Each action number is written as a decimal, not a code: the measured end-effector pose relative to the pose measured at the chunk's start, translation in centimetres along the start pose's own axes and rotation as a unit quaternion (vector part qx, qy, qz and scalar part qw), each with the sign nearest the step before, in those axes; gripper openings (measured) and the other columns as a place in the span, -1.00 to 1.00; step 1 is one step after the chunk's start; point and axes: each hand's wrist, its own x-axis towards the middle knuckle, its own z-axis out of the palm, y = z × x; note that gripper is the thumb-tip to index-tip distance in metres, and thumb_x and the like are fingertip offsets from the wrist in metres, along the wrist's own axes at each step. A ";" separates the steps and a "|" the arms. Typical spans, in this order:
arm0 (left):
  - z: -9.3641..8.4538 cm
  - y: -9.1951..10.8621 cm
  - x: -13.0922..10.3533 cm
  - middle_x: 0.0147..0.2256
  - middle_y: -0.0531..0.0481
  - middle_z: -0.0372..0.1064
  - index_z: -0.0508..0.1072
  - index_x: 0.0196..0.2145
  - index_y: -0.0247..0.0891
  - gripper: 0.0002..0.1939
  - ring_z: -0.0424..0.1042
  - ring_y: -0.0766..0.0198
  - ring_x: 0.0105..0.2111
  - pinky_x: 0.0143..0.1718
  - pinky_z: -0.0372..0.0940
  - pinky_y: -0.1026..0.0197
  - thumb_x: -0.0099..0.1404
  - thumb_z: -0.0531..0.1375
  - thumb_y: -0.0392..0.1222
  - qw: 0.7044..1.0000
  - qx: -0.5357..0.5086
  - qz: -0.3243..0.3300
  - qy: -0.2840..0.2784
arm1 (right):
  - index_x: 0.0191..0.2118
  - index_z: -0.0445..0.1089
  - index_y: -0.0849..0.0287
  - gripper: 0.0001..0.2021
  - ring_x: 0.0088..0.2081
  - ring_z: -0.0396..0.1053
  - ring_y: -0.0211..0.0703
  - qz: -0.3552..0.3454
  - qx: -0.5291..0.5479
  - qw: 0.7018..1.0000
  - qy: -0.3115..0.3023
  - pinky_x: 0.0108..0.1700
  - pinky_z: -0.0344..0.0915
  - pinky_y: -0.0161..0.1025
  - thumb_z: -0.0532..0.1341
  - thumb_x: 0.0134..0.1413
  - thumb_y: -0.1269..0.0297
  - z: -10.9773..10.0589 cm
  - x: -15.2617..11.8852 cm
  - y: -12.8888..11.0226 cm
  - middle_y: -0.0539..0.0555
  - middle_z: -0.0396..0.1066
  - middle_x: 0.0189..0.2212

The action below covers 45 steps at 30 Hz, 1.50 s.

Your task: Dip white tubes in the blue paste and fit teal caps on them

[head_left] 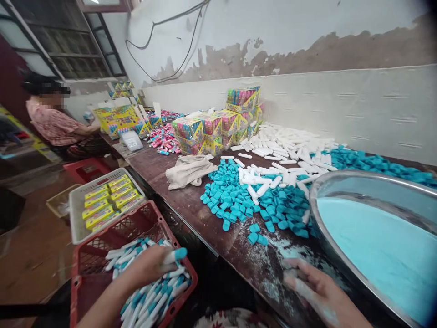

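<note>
Dusty table [191, 200], left hand [150, 266] gripping tube [175, 256]

Bare table [191, 205] strip lower centre of frame is passable. Blue caps [239, 196] and white tubes [283, 146] crowd centre; steel basin [341, 182] blocks lower right; cloth [189, 171] lies left of caps.

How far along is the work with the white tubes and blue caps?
Done: many capped tubes lie in the red crate. In hand: the left hand holds one capped tube over that crate; the right hand rests on the table. Left: heaps of loose blue caps and uncapped white tubes.
</note>
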 end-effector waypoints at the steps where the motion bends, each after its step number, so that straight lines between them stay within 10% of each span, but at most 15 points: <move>1: 0.0 -2.2 -0.2 -0.39 -0.01 0.42 0.42 -0.33 -0.22 -0.74 0.40 0.14 -0.36 -0.34 0.21 0.24 0.06 0.17 -0.03 1.000 0.021 -0.019 0.003 | -0.28 0.41 0.13 -0.62 -0.31 0.39 -0.09 0.012 -0.003 1.000 0.005 -0.35 0.33 -0.36 0.26 -0.28 0.02 -0.6 -0.1 0.4 0.05 0.45 -0.35; 5: -1.2 -3.7 2.1 -0.11 -0.16 0.33 0.33 -0.09 -0.28 -0.49 0.31 0.07 -0.11 -0.10 0.19 0.15 -0.03 0.25 -0.09 0.994 0.021 0.020 0.103 | -0.31 0.44 0.12 -0.61 -0.38 0.41 -0.07 0.028 -0.009 0.999 0.015 -0.40 0.35 -0.35 0.24 -0.28 -0.03 -1.4 -0.3 1.7 0.03 0.46 -0.44; 13: -4.3 15.8 16.2 -0.16 -0.05 0.31 0.33 -0.08 -0.23 -0.71 0.30 0.27 -0.13 -0.08 0.17 0.28 0.26 -0.03 -0.29 0.951 0.018 0.238 0.196 | -0.29 0.42 0.14 -0.69 -0.33 0.36 -0.09 -0.095 -0.071 0.991 0.062 -0.32 0.30 -0.35 0.18 -0.10 0.03 0.0 -1.0 3.3 0.03 0.44 -0.40; 20: -2.6 21.4 21.6 -0.17 -0.16 0.22 0.39 -0.24 -0.32 -0.76 0.31 0.15 -0.18 -0.14 0.20 0.19 0.11 0.07 -0.41 0.948 0.052 0.258 0.180 | -0.39 0.37 0.18 -0.85 -0.54 0.19 -0.30 -0.102 -0.058 0.988 0.101 -0.54 0.12 -0.42 0.16 -0.06 0.22 -0.1 -3.9 4.1 -0.05 0.28 -0.56; 28: -4.6 20.5 15.2 -0.27 -0.11 0.37 0.32 -0.12 -0.34 -0.68 0.37 0.23 -0.28 -0.20 0.25 0.24 0.29 -0.12 -0.19 0.942 -0.056 0.263 0.199 | -0.33 0.39 0.22 -0.84 -0.40 0.30 -0.21 -0.116 -0.104 0.976 0.153 -0.32 0.24 -0.33 0.13 -0.01 0.29 -1.2 -5.6 1.7 0.02 0.37 -0.48; 32: -2.9 20.8 7.7 -0.55 0.05 0.36 0.33 -0.16 -0.28 -0.67 0.35 0.31 -0.58 -0.49 0.28 0.29 0.21 0.05 -0.02 0.889 -0.347 0.295 -0.047 | 0.09 0.19 0.21 -0.50 0.08 0.12 0.01 -0.227 -0.167 0.949 0.139 0.09 0.08 -0.12 0.17 -0.02 0.29 -1.2 -6.2 0.1 0.22 0.17 0.08; 36: 0.5 23.1 3.9 -0.66 0.07 0.32 0.39 -0.21 -0.27 -0.65 0.30 0.33 -0.66 -0.60 0.24 0.32 0.17 0.11 0.03 0.830 -0.431 0.294 -0.199 | 0.24 -0.15 0.29 -0.31 0.05 0.21 -0.01 -0.244 -0.164 0.955 0.047 0.05 0.16 -0.14 0.11 -0.02 0.41 -0.2 -6.6 -0.7 0.28 0.18 0.08; 39: 1.7 24.5 4.0 -0.56 0.02 0.39 0.41 -0.19 -0.23 -0.61 0.35 0.29 -0.59 -0.57 0.30 0.30 0.12 0.13 0.08 0.852 -0.398 0.310 -0.138 | 0.25 -0.20 0.31 -0.33 -0.17 0.38 -0.08 -0.190 -0.133 0.968 0.093 -0.10 0.28 -0.21 0.05 0.01 0.43 -0.1 -7.0 0.0 0.25 0.37 -0.10; 45: 3.5 21.9 6.5 -0.28 0.06 0.45 0.42 -0.16 -0.08 -0.59 0.45 0.19 -0.29 -0.26 0.38 0.28 0.05 0.16 0.13 0.911 -0.293 0.274 0.097 | -0.17 0.36 0.14 -0.77 -0.26 0.32 -0.18 -0.219 -0.169 0.940 0.201 -0.17 0.24 -0.29 0.06 0.05 0.42 -3.7 -10.3 3.8 0.08 0.39 -0.30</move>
